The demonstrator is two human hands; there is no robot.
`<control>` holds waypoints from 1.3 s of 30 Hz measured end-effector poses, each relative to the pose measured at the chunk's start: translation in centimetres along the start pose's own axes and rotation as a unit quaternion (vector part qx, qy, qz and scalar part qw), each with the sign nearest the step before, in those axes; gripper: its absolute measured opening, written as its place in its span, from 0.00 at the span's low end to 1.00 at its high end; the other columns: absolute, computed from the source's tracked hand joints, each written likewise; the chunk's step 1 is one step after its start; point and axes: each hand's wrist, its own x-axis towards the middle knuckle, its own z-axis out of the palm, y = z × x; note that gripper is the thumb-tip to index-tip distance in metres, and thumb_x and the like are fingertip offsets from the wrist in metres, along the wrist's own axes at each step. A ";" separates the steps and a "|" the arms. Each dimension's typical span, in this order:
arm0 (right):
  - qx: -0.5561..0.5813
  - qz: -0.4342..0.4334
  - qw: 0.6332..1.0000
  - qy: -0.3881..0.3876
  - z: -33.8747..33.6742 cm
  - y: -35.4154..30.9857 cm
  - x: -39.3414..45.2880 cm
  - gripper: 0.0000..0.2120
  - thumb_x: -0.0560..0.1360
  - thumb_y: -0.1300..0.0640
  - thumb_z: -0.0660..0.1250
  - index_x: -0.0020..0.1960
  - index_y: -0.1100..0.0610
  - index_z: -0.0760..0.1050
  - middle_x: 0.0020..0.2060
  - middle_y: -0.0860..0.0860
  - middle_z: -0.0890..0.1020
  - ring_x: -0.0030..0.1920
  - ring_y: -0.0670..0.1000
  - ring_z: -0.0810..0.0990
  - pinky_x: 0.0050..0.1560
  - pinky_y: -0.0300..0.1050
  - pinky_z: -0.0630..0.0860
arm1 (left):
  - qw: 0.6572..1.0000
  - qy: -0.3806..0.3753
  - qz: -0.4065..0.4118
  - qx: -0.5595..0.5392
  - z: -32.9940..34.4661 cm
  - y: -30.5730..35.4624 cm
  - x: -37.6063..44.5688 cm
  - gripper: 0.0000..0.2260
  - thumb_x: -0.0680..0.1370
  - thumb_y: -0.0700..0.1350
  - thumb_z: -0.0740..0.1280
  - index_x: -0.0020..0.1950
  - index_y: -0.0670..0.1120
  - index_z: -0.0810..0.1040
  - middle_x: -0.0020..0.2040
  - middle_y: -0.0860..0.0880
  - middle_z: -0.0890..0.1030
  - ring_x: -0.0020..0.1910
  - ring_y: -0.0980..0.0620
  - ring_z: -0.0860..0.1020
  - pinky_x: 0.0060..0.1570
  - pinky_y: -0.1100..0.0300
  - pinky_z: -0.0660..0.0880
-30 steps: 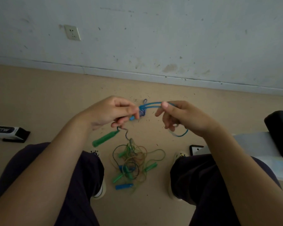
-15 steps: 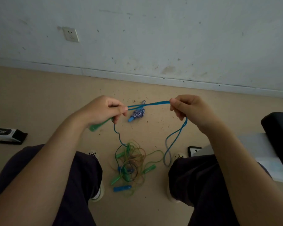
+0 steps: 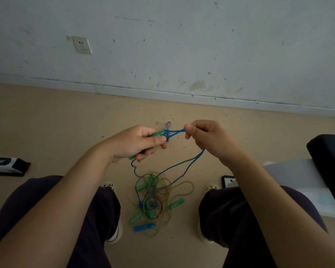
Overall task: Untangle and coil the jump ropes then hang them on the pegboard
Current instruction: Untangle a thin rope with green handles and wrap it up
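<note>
I am holding a blue jump rope (image 3: 184, 165) in both hands above the floor. My left hand (image 3: 137, 143) is closed around its green handle (image 3: 156, 134) and some folded strands. My right hand (image 3: 205, 137) pinches the short doubled end of the rope close by. A long blue loop hangs from my right hand down toward a tangled pile of ropes (image 3: 155, 198) on the floor between my feet. The pile has green and blue handles and green, brown and dark cords. A small blue-and-white braided piece (image 3: 168, 125) lies on the floor behind my hands. No pegboard is visible.
My knees and white shoes (image 3: 114, 231) flank the pile. A white and black box (image 3: 6, 165) lies at the left. A small black-framed item (image 3: 228, 180) sits by my right knee. A black seat over a white surface (image 3: 298, 176) stands at the right. Wall and socket (image 3: 82, 45) lie ahead.
My hands spread apart along the rope half a second ago and have now come close together again. The green handle has been drawn up into my left fist. The hanging loop is longer.
</note>
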 end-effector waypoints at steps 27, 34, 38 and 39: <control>0.011 -0.047 0.998 0.050 -1.0 -0.1 -0.2 0.05 0.74 0.58 0.73 0.40 0.53 0.79 0.37 0.52 0.83 0.39 0.48 0.80 0.45 0.46 0.77 | 0.993 0.106 0.036 -0.028 -2.8 0.2 -1.6 0.03 0.75 0.39 0.71 0.46 0.42 0.79 0.30 0.49 0.78 0.26 0.53 0.72 0.28 0.64 0.72; 0.041 -0.027 0.993 -0.109 1.2 -0.3 -0.8 0.08 0.73 0.65 0.73 0.48 0.56 0.80 0.30 0.49 0.81 0.28 0.47 0.76 0.32 0.41 0.75 | 0.994 0.068 0.064 -0.052 1.8 0.4 0.2 0.01 0.79 0.35 0.68 0.48 0.39 0.77 0.30 0.50 0.77 0.22 0.54 0.69 0.28 0.61 0.71; -0.006 -0.001 0.987 -0.159 1.0 -0.2 -0.9 0.12 0.72 0.64 0.74 0.52 0.53 0.79 0.34 0.47 0.80 0.31 0.46 0.77 0.35 0.42 0.76 | 0.992 0.092 0.068 -0.052 1.8 0.2 0.5 0.02 0.80 0.36 0.68 0.47 0.40 0.77 0.31 0.49 0.78 0.23 0.53 0.70 0.28 0.60 0.71; -0.014 0.007 0.985 -0.174 1.0 -0.2 -0.9 0.13 0.72 0.62 0.74 0.54 0.52 0.79 0.36 0.49 0.80 0.32 0.47 0.78 0.37 0.44 0.77 | 0.992 0.096 0.070 -0.049 1.7 0.1 0.6 0.03 0.80 0.37 0.68 0.46 0.41 0.77 0.31 0.49 0.79 0.23 0.53 0.70 0.28 0.61 0.71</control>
